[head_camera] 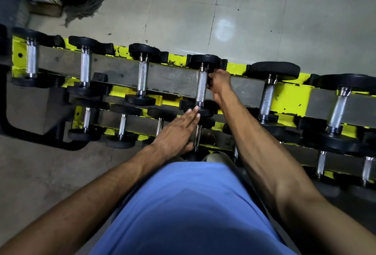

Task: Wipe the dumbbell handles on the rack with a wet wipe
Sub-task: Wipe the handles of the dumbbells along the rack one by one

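A yellow rack (293, 93) holds rows of dumbbells with black heads and knurled steel handles. My right hand (218, 81) is at the fourth dumbbell handle (201, 87) of the top row. Its fingers are curled against the upper right side of that handle. No wet wipe shows in either hand. My left hand (179, 130) lies flat with its fingers straight and together. Its fingertips touch the near black head (205, 112) of the same dumbbell.
Other top-row handles stand to the left (142, 77) and right (267, 98). Lower rows of smaller dumbbells (122, 124) sit nearer me. A dark mop head (85, 4) lies on the tiled floor behind the rack. My blue shirt (193, 210) fills the bottom of the view.
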`<state>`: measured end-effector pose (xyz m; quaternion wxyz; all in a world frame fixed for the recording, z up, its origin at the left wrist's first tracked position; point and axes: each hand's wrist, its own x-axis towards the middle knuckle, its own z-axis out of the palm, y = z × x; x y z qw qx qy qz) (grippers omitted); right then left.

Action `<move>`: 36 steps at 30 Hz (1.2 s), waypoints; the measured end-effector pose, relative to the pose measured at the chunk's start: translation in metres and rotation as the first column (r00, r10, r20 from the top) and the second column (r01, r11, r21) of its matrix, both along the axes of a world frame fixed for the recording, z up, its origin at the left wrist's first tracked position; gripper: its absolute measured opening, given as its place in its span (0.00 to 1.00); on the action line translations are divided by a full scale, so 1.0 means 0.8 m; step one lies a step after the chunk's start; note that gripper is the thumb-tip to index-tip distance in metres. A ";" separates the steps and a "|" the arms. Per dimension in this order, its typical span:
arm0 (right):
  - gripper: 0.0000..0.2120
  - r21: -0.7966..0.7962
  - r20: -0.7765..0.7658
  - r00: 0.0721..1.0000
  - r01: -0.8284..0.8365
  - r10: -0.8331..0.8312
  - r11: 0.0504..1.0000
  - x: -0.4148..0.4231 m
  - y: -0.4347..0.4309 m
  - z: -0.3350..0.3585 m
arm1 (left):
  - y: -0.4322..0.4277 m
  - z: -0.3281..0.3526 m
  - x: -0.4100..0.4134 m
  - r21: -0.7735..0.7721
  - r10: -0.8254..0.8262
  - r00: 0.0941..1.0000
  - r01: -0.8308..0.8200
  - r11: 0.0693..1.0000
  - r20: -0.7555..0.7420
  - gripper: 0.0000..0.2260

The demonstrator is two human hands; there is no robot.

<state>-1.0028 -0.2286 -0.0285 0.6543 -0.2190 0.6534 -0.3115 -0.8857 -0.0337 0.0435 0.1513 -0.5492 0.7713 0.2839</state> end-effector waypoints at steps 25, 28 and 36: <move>0.14 0.499 -0.786 -0.614 -0.697 0.069 -0.516 0.015 0.015 0.072 | -0.001 0.000 -0.023 -0.025 0.040 0.999 -0.040 0.999 0.017 0.43; 0.10 0.592 -0.742 -0.670 -0.628 -0.037 -0.505 0.022 -0.010 0.086 | -0.003 -0.003 -0.032 -0.030 0.068 0.997 -0.067 0.997 0.024 0.43; 0.12 0.560 -0.682 -0.730 -0.559 0.044 -0.612 0.040 0.002 0.084 | 0.001 0.000 -0.042 -0.036 0.132 0.991 -0.131 0.991 0.010 0.40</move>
